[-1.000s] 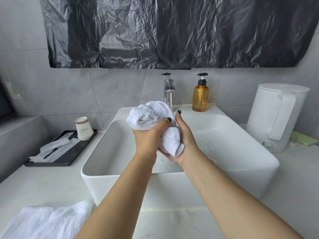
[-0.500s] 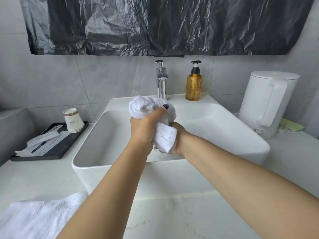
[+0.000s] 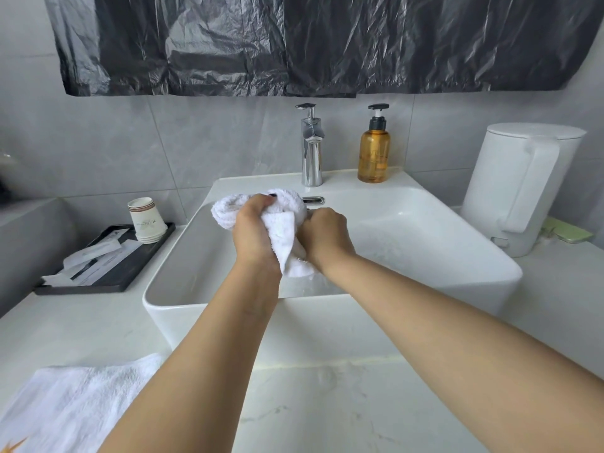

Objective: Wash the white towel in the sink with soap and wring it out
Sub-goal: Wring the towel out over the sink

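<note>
Head view, both hands, left, right, gripping white towel over sink, no legible labels

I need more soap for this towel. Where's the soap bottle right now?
The amber soap bottle stands on the sink's back ledge, just right of the chrome faucet.

Bathroom: basin, tap, soap bottle, tiled wall.

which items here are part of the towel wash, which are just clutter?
In use: white towel, under the grip of left hand and right hand; sink; faucet; soap bottle.

Clutter: paper cups, black tray, white kettle, second towel.
</note>
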A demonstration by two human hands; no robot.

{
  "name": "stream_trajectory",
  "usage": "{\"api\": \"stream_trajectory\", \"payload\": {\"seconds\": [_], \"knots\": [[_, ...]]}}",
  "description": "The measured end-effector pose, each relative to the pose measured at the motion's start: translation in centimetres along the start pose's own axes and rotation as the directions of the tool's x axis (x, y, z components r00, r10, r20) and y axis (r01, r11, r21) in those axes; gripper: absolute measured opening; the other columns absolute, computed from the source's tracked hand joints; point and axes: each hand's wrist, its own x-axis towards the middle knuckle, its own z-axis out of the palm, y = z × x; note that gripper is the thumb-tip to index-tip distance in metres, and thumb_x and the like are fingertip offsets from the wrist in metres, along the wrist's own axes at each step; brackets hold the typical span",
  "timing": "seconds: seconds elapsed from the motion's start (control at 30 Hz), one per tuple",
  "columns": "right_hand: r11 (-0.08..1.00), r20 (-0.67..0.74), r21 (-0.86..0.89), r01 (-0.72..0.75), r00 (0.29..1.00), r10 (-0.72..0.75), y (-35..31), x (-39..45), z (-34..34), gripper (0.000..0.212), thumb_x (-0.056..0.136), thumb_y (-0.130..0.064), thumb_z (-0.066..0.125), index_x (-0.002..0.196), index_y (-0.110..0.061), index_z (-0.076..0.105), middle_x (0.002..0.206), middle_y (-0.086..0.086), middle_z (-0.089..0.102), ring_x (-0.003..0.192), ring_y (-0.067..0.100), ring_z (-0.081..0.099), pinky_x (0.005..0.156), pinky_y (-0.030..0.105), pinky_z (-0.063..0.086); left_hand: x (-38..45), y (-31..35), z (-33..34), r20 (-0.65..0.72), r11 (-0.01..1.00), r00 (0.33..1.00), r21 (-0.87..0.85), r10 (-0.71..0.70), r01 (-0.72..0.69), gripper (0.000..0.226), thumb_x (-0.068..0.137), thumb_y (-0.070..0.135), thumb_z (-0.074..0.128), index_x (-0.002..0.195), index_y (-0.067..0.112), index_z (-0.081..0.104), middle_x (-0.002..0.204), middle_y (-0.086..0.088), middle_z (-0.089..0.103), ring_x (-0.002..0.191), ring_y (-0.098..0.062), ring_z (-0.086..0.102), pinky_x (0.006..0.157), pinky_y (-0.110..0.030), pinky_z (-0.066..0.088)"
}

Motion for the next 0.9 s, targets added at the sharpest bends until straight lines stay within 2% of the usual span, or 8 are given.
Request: {"api": "stream_trajectory", "payload": {"seconds": [0.17, 0.33, 0.5, 0.6, 0.67, 0.77, 0.83, 0.9], "knots": [[0.981, 0.02, -0.147, 0.127, 0.992, -0.125, -0.1, -0.1, -0.5, 0.022, 0.088, -0.012, 0.045, 0.069, -0.02, 0.053, 0.087, 0.012, 0.06, 0.078, 0.033, 0.052, 0.064, 0.031, 0.036, -1.0, 0.2, 0.6, -0.047, 0.999, 0.998, 0.003, 0.043, -0.043, 0.023, 0.053, 0.032, 0.06, 0.049, 0.023, 0.039, 0.052, 0.009, 0.039, 0.047, -0.015, 0.044, 0.06, -0.028, 0.033], [0.958, 0.018, -0.216, 0.187, 0.982, -0.187, 0.6, -0.1, -0.4, 0.017, 0.087, -0.013, 0.047, 0.072, -0.018, 0.052, 0.098, 0.017, 0.065, 0.089, 0.037, 0.058, 0.066, 0.032, 0.035, -1.1, -0.1, 0.8, -0.074, 0.999, 0.996, 0.038, 0.041, -0.038, 0.037, 0.079, 0.03, 0.056, 0.052, 0.024, 0.031, 0.044, 0.008, 0.03, 0.038, -0.014, 0.033, 0.051, -0.025, 0.026], [0.969, -0.063, -0.216, 0.124, 0.988, -0.14, 1.0, -0.2, -0.5, 0.024, 0.094, -0.021, 0.043, 0.083, -0.011, 0.062, 0.101, 0.017, 0.066, 0.082, 0.035, 0.052, 0.067, 0.033, 0.035, -2.0, -0.4, 0.5, -0.042, 0.996, 0.998, 0.081, 0.046, -0.043, 0.022, 0.053, 0.03, 0.067, 0.061, 0.019, 0.05, 0.061, 0.002, 0.053, 0.058, -0.024, 0.053, 0.065, -0.029, 0.042], [0.981, -0.096, -0.191, 0.042, 0.993, -0.062, 1.4, 0.0, -0.6, 0.032, 0.097, -0.026, 0.038, 0.087, -0.009, 0.063, 0.105, 0.018, 0.066, 0.091, 0.037, 0.056, 0.069, 0.033, 0.033, -2.1, -0.6, 0.5, -0.002, 0.992, 0.999, 0.113, 0.051, -0.051, 0.044, 0.048, 0.033, 0.071, 0.088, 0.014, 0.066, 0.094, -0.012, 0.072, 0.088, -0.033, 0.07, 0.095, -0.049, 0.049], [0.991, -0.132, -0.132, 0.02, 0.99, -0.038, 1.6, 0.1, -1.0, 0.035, 0.098, -0.027, 0.036, 0.071, -0.014, 0.053, 0.101, 0.016, 0.065, 0.086, 0.036, 0.051, 0.069, 0.033, 0.033, -2.5, -0.6, 0.7, 0.027, 0.992, 0.998, 0.111, 0.06, -0.063, 0.049, 0.052, 0.032, 0.071, 0.096, 0.011, 0.067, 0.109, -0.018, 0.072, 0.1, -0.037, 0.071, 0.098, -0.062, 0.046], [0.999, -0.203, -0.033, 0.016, 0.979, -0.023, 2.3, 0.7, -2.6, 0.043, 0.101, -0.033, 0.036, 0.062, -0.015, 0.041, 0.089, 0.015, 0.059, 0.084, 0.033, 0.047, 0.067, 0.035, 0.032, -2.8, -0.5, 0.9, 0.05, 0.986, 0.997, 0.158, 0.053, -0.06, 0.035, 0.064, 0.028, 0.066, 0.093, 0.008, 0.064, 0.103, -0.019, 0.071, 0.091, -0.034, 0.07, 0.092, -0.045, 0.053], [0.998, -0.244, 0.035, 0.044, 0.969, -0.034, 2.8, 1.2, -4.3, 0.042, 0.101, -0.033, 0.037, 0.07, -0.009, 0.052, 0.087, 0.013, 0.06, 0.089, 0.033, 0.051, 0.068, 0.038, 0.036, -2.8, -0.6, 0.7, 0.065, 0.984, 0.998, 0.177, 0.017, -0.029, 0.014, 0.079, 0.021, 0.058, 0.083, 0.009, 0.064, 0.085, -0.012, 0.068, 0.076, -0.028, 0.067, 0.076, -0.033, 0.054], [0.993, -0.303, 0.091, 0.081, 0.952, -0.05, 3.1, 1.9, -6.5, 0.04, 0.101, -0.03, 0.039, 0.086, -0.004, 0.065, 0.089, 0.012, 0.063, 0.089, 0.03, 0.053, 0.071, 0.035, 0.04, -2.6, -0.8, 0.6, 0.069, 0.982, 0.997, 0.187, -0.031, 0.017, 0.013, 0.082, 0.02, 0.058, 0.078, 0.009, 0.065, 0.079, -0.01, 0.067, 0.073, -0.026, 0.065, 0.072, -0.03, 0.052]]}}
